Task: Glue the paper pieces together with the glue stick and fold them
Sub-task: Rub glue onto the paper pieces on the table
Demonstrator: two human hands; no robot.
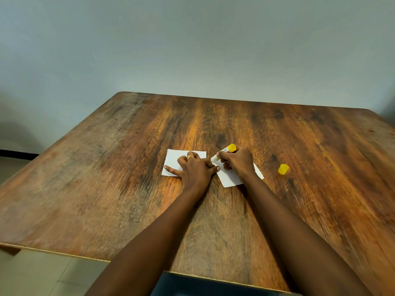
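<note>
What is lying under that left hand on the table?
A white paper piece lies flat under the left hand, which presses it to the table. Its near right corner is hidden beneath the hand.

Soft, even light is spread over the table (106, 178), with a warm sheen along its middle. A grey shadow is seen on the wall (192, 39) at far left. Edges are bowed by the wide lens; the near wood is blurred.
</note>
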